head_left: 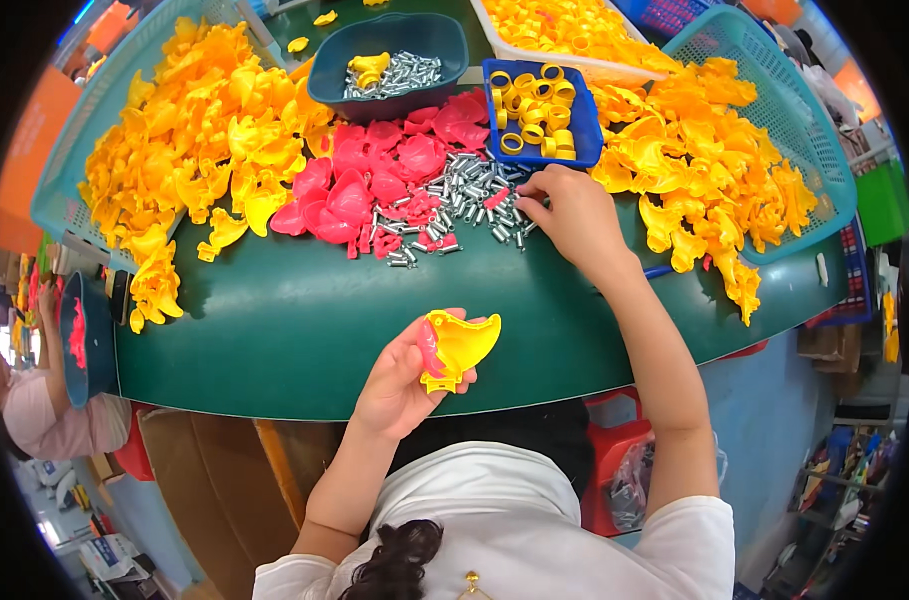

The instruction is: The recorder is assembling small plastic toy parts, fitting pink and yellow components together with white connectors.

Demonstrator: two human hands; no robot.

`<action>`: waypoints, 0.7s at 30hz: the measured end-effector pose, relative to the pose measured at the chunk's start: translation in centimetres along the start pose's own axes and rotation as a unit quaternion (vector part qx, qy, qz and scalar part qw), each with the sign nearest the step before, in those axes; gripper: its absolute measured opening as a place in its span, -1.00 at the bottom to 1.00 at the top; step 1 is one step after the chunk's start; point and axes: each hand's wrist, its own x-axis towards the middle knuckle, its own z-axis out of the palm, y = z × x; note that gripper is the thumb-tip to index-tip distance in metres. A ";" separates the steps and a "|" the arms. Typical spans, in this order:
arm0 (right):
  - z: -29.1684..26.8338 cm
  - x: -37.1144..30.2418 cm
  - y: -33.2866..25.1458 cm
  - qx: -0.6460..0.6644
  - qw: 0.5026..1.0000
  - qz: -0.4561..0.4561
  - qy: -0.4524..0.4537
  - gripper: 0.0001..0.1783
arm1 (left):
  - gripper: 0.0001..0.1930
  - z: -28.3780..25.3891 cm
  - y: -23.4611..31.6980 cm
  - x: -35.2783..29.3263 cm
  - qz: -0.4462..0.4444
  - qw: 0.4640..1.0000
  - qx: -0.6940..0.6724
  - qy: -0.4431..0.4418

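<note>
My left hand [396, 372], closed, holds a yellow plastic shell half [466, 342] with its hollow side up, just over the table's near edge. A pink plastic piece [429, 350] sits against the shell's left side, by my thumb. Farther off, my right hand [572, 212] reaches to the right side of a heap of small silvery metal pins [471, 190]. Its thumb and forefinger are drawn together there; whatever is between the fingertips is too small to make out. Pink plastic shells [349, 200] lie piled left of the pins.
Heaps of yellow shells spill from a teal basket [69, 165] on the left and another [819, 150] on the right. A blue bin [592, 140] of yellow rings and a dark bowl [454, 50] of pins stand behind the heap on the green table [264, 330]. Another person [59, 400] sits left.
</note>
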 end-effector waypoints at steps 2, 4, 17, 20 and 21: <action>-0.1 -0.4 -0.4 -0.101 0.995 -0.014 0.013 -0.82 | -0.31 -0.3 -0.1 -0.2 0.011 1.000 0.008 0.001; 0.0 -0.6 -0.5 -0.091 0.996 0.005 0.009 -0.82 | -0.32 -0.2 0.0 -0.2 0.013 1.000 0.010 -0.001; 1.7 0.1 -0.9 -0.037 0.988 -0.128 0.082 -0.79 | -0.33 0.1 -0.1 0.0 0.016 1.000 0.012 0.010; 1.0 -0.2 -1.3 0.025 0.978 -0.161 0.127 -0.81 | -0.34 0.1 -0.3 -0.1 0.029 0.999 0.015 0.022; -0.2 -1.0 -2.6 0.208 0.977 -0.034 0.019 -0.80 | -0.34 0.2 -0.3 -0.1 0.033 0.999 0.014 0.024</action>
